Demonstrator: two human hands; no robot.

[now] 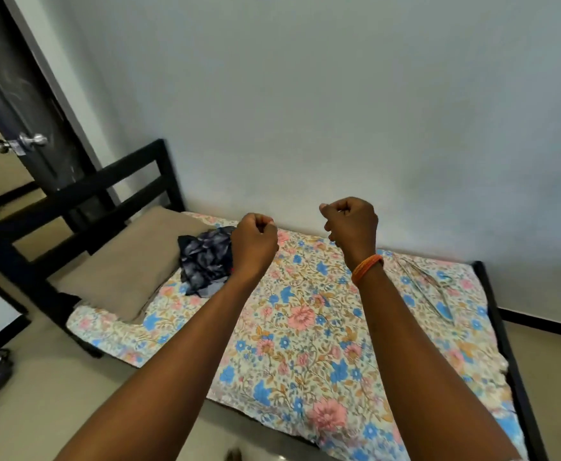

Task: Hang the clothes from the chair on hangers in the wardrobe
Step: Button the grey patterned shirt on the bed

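Dark patterned garment [206, 261], crumpled, lies on the bed [305, 344] against the tan pillow [122, 267], near the black headboard [73, 201]; something thin, hanger-like, lies toward the bed's foot, too blurred to confirm. Left hand [254, 237] and right hand [352, 224] are raised above the bed. Each grip is fisted, fingers curled, holding nothing visible.

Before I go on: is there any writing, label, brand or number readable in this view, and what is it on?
None readable. The floral bedsheet, the dark crumpled garment by the pillow, the dark door and the wall show no text. A small object cut off at the wall's top edge is too little seen to tell.
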